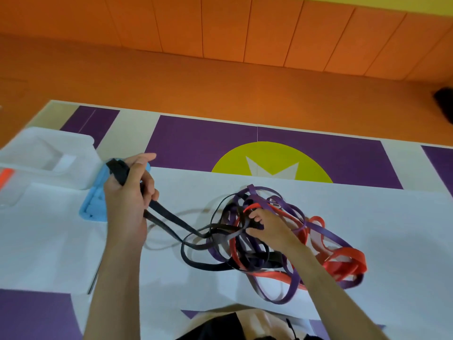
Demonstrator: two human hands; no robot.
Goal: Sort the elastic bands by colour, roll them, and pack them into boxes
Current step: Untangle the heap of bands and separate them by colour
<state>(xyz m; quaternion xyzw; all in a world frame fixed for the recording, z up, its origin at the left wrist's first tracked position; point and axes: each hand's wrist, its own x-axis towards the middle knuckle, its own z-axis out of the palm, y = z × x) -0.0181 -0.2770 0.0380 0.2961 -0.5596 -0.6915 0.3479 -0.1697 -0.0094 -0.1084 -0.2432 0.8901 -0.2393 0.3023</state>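
While the left hand (127,192) hangs above the near left part of the white sheet (380,217), I can see from my station that its fingers are wrapped tightly round a doubled black band (171,220), with one finger sticking out straight toward the far side. From that fist the black band runs down and to the right, taut and off the sheet, into the tangle (294,253) of purple, red and black bands. The tangle lies on the sheet right of centre, its loops spilling toward the near edge.

The right hand (267,227) is sunk into the upper left of the tangle. Its fingers are bent and hooked through the strands where black and red cross. They have hold of something there, but I cannot tell which single band.

At far left a clear box (81,148) sits on the mat (208,143), touching the sheet's corner. A second clear box (14,195) is at the left edge, nearer to me, with something orange-red at its rim. A blue object (94,204) lies just beside the first box, partly hidden behind the left hand; I cannot make out what it is. Beyond the sheet the purple mat shows a yellow-green circle (316,165), and past that is orange floor (220,82).
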